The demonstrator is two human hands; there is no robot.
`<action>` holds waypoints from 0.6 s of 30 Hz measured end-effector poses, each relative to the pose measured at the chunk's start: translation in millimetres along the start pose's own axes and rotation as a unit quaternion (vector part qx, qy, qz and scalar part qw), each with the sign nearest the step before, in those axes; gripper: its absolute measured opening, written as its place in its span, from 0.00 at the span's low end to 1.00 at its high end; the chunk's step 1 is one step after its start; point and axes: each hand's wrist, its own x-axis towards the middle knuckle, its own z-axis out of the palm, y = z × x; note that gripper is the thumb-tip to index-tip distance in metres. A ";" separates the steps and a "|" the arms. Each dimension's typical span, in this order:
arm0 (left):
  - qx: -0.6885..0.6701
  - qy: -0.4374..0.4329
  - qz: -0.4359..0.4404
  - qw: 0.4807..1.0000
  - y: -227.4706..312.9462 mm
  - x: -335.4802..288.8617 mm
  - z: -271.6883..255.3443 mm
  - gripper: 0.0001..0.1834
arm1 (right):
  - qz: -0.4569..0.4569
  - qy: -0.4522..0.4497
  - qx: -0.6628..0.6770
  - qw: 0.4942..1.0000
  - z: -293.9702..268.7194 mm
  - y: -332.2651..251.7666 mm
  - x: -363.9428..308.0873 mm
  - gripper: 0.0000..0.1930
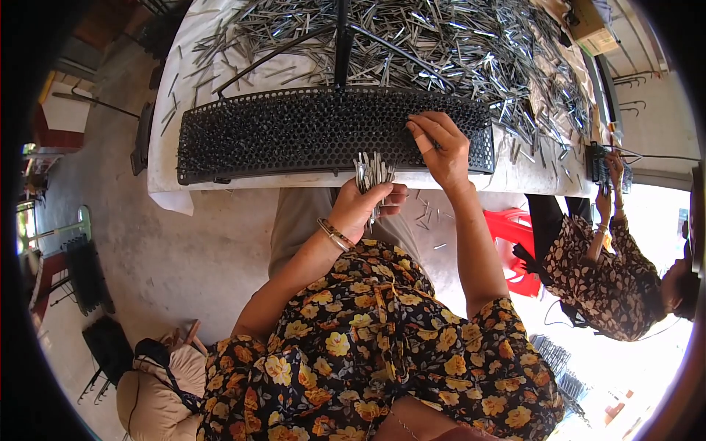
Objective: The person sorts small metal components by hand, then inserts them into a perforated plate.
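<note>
A long black perforated panel [243, 140] lies along the table's near edge, its holes largely filled with small dark upright pieces. In front of its lower rim, my left hand [362, 202] is closed round a bundle of thin metal strips [373, 170], which fan out above and below the fingers. My right hand [443, 145] is over the panel's right part, with thumb and forefinger pinched together at its surface. A tan bandage wraps one of its fingers. Whatever sits between those fingertips is too small to make out.
Loose metal strips [441, 44] are heaped across the white-covered table [165, 158]. A black stand [343, 51] rises behind the panel. At the right, another person [607, 272] works at the table near a red plastic stool [511, 235]. Some strips lie on the floor.
</note>
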 end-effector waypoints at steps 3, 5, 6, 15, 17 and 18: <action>0.005 0.003 -0.008 1.000 1.8 -1.1 0.0 0.09 | 0.023 0.004 -0.009 1.000 2.1 2.9 -5.0 0.07; 0.007 0.002 -0.013 1.000 2.0 -2.0 -0.4 0.09 | 0.057 0.000 0.001 0.998 0.4 -2.8 -4.9 0.07; 0.007 0.001 -0.014 1.000 2.0 -1.9 0.0 0.09 | 0.092 -0.002 0.009 0.996 -0.7 -5.2 -4.5 0.08; -0.026 0.005 -0.002 1.000 -1.8 0.9 0.6 0.08 | 0.001 0.016 -0.093 0.996 2.1 -2.0 -4.0 0.07; -0.022 0.000 0.003 1.000 -2.4 1.1 0.1 0.08 | 0.032 0.017 -0.086 0.996 2.4 -2.4 -5.2 0.07; -0.029 0.003 0.002 1.000 -2.7 0.7 0.9 0.08 | 0.062 0.019 -0.080 0.995 2.7 -2.4 -5.8 0.06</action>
